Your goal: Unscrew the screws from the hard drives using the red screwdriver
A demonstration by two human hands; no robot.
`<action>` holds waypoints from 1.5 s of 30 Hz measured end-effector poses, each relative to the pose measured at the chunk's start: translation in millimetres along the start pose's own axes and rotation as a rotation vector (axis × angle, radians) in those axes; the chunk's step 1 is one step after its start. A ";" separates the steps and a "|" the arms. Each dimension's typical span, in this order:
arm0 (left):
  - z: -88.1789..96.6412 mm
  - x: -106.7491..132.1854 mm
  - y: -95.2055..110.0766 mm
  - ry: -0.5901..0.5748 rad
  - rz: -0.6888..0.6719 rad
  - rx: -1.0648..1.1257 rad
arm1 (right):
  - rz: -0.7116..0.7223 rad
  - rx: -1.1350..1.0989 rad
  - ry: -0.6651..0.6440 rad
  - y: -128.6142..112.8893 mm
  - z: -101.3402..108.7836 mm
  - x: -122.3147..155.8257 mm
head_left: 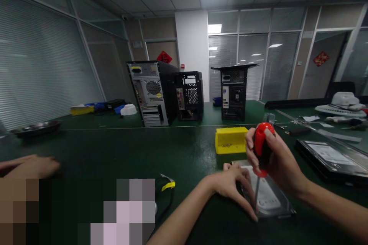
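In this office room, a dark green table (189, 160) carries the hard disk drive (270, 199), with computer tower cases (151, 95) well behind it. The right hand (278, 157) is closed around a red-and-black screwdriver (261, 138) above the drive; the left hand (230, 183) is spread wide along its left edge. If the drive shifts or the handle leans, the tip may slip — it could scratch the casing or poke the left fingers just beside. The drive looks flat and silvery, with a pale printed label.

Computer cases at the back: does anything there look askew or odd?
Yes: on the rightmost case, a flat black panel sits across the top, looking odd because it juts past both sides.
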State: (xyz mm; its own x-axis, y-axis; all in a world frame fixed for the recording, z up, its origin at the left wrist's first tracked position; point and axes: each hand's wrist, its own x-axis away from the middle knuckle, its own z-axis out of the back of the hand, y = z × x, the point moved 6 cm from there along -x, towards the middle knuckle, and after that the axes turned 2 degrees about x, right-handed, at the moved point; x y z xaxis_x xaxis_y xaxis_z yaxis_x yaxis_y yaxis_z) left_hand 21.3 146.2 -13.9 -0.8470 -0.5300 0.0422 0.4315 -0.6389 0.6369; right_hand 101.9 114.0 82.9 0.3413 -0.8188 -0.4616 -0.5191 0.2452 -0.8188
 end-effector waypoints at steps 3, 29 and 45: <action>0.6 -0.5 -0.3 -0.009 0.040 0.022 | -0.010 -0.029 0.025 -2.3 1.9 -0.1; 1.0 -0.2 -2.0 -0.030 0.060 0.117 | 0.016 -0.024 -0.075 -3.0 -14.3 0.0; 3.4 -0.3 -1.3 -0.044 0.100 0.071 | 0.006 0.029 -0.044 0.8 -9.2 -1.5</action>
State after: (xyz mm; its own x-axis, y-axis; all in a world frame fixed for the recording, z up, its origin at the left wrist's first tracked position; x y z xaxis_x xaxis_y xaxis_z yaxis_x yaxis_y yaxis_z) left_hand 19.9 149.0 -12.1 -0.8140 -0.5635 0.1407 0.4930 -0.5422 0.6804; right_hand 93.7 110.7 86.0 0.3724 -0.7938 -0.4809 -0.4987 0.2658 -0.8250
